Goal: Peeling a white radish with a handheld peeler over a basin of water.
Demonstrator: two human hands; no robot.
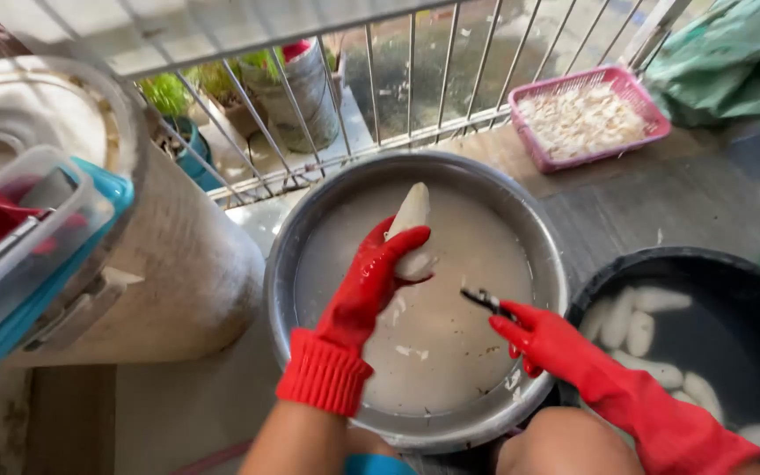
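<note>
A peeled white root (412,230) is held upright over the far half of a round metal basin (310,211) by the left hand (378,277), which is covered by a red rubber glove; its fingers are clamped around the root's lower part. The root's tip points toward the basin's far rim. A small dark-handled knife (484,301) is gripped by the right hand (538,339), also gloved in red, with the fingers closed on the handle and the blade pointing toward the middle of the basin. The two hands are kept apart, with cloudy water and a few floating peel scraps (408,350) between them. Open water is left along the basin's left and near edges.

At the basin's right edge, almost touching it, a black tub (661,260) is seen with several peeled white pieces (635,321) lying in dark water. Beyond the basin's far rim a metal railing (380,114) is set, and a pink slotted basket (619,84) of pale scraps stands on the floor at the far right. A large pale container (178,255) is crowded against the basin's left side.
</note>
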